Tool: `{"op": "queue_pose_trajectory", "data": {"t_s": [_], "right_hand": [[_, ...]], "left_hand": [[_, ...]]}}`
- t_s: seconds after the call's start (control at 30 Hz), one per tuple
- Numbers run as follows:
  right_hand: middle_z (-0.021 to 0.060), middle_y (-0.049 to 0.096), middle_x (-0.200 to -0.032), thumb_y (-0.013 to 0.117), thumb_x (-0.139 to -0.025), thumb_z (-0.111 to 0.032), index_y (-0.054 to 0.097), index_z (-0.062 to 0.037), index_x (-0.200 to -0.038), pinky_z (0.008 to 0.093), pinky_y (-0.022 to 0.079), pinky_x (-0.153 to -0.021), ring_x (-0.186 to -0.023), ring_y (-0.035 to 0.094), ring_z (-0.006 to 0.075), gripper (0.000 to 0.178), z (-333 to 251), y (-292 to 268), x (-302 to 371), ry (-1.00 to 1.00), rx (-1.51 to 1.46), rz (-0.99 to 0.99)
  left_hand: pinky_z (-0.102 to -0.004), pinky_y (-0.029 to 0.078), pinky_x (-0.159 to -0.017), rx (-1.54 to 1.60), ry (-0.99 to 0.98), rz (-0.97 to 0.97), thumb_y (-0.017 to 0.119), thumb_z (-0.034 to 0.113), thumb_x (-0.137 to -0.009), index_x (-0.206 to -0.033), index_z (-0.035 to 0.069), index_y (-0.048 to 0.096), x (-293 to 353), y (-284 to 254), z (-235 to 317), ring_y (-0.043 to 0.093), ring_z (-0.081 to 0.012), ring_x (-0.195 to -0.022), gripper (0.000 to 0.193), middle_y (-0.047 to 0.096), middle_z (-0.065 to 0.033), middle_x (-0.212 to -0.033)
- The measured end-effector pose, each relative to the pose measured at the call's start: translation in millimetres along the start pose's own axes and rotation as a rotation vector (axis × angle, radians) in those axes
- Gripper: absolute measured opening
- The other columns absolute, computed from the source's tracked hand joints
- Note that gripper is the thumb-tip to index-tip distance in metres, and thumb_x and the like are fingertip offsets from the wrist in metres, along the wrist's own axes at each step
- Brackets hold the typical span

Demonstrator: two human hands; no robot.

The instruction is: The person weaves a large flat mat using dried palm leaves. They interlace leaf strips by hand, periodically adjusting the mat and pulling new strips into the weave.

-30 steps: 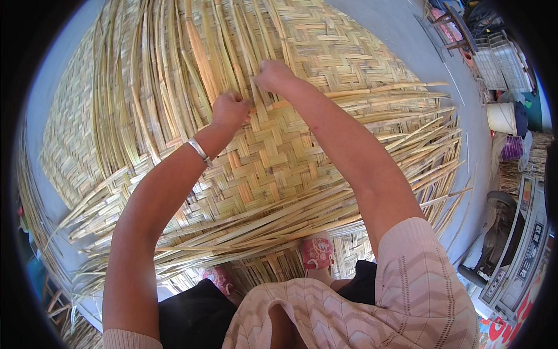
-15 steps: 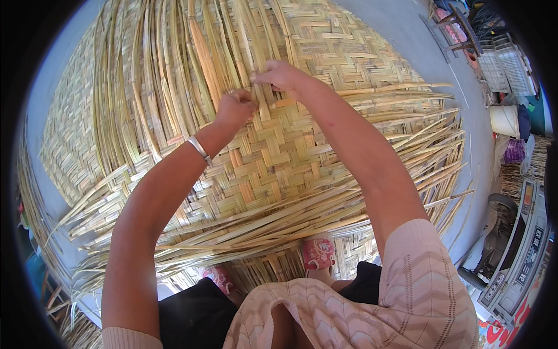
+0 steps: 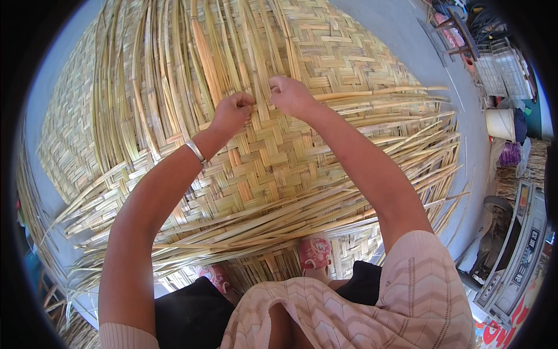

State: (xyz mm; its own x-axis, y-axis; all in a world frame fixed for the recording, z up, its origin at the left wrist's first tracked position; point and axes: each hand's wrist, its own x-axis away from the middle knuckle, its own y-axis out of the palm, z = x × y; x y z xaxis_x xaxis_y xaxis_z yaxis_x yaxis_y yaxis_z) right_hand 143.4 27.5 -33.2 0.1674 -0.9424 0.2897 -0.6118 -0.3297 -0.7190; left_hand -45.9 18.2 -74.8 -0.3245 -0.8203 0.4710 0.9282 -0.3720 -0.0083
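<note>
A large woven mat [image 3: 343, 55] of flat yellow-green reed strips spreads out in front of me. Long loose strips [image 3: 154, 75] lie lengthwise over its far left and middle part. My left hand [image 3: 232, 111], with a silver bangle [image 3: 196, 150] on the wrist, is closed in a pinch on a reed strip at the border of the weave. Just to its right, my right hand [image 3: 292, 98] has its fingers curled shut at an upright reed strip [image 3: 263, 96]. The fingertips of both hands are partly hidden.
A thick band of unwoven strip ends [image 3: 285, 218] crosses the mat's near side and fans out right. My feet in red patterned shoes [image 3: 315, 253] are just below it. At the right stand a white bucket [image 3: 500, 124], wire racks [image 3: 501, 70] and a vehicle front [image 3: 523, 250].
My right hand has moved down and slightly right, away from the strip tops beside the left hand. My left hand has shifted only a little, leaving a wider gap between them.
</note>
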Motion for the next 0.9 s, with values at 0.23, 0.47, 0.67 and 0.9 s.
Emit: {"op": "queue_pose_trajectory", "data": {"t_s": [0.23,0.47,0.67,0.9], "right_hand": [[0.0186,0.065,-0.093,0.050,-0.087,-0.015,0.053,-0.0019,-0.113,0.0444,0.045,-0.086,-0.099,0.059,0.0350,0.030,-6.7,22.4,34.6,-0.055,0.219,0.202],[0.0148,0.048,-0.131,0.053,-0.081,-0.007,0.044,-0.0024,-0.131,0.0418,0.035,-0.103,-0.126,0.042,0.0291,0.051,1.1,55.4,64.4,-0.219,0.524,0.212],[0.0207,0.042,-0.136,0.048,-0.085,-0.008,0.036,-0.0077,-0.139,0.0429,0.036,-0.104,-0.128,0.040,0.0344,0.056,-7.8,54.1,60.3,-0.222,0.765,0.037],[0.0294,0.042,-0.132,0.046,-0.090,-0.009,0.029,-0.0139,-0.144,0.0449,0.040,-0.100,-0.124,0.044,0.0399,0.057,-25.0,65.8,57.0,-0.140,0.950,-0.034]], "left_hand": [[-0.0354,0.051,-0.076,-0.881,0.581,0.133,0.057,0.003,-0.084,-0.105,0.001,0.061,16.4,0.4,-3.1,0.061,-0.0271,-0.084,0.021,0.061,-0.0102,-0.097],[-0.0375,0.047,-0.087,-1.429,0.560,-0.133,0.055,0.005,-0.083,-0.112,-0.002,0.058,29.8,6.8,8.6,0.055,-0.0277,-0.107,0.030,0.053,-0.0134,-0.118],[-0.0378,0.044,-0.090,-1.649,0.595,-0.208,0.055,0.010,-0.083,-0.121,-0.005,0.052,43.6,5.4,13.8,0.051,-0.0257,-0.114,0.041,0.051,-0.0164,-0.124],[-0.0359,0.042,-0.096,-1.147,0.524,0.046,0.052,0.013,-0.088,-0.118,0.007,0.061,129.3,-87.0,-32.8,0.055,-0.0252,-0.115,0.032,0.059,-0.0081,-0.125]]}}
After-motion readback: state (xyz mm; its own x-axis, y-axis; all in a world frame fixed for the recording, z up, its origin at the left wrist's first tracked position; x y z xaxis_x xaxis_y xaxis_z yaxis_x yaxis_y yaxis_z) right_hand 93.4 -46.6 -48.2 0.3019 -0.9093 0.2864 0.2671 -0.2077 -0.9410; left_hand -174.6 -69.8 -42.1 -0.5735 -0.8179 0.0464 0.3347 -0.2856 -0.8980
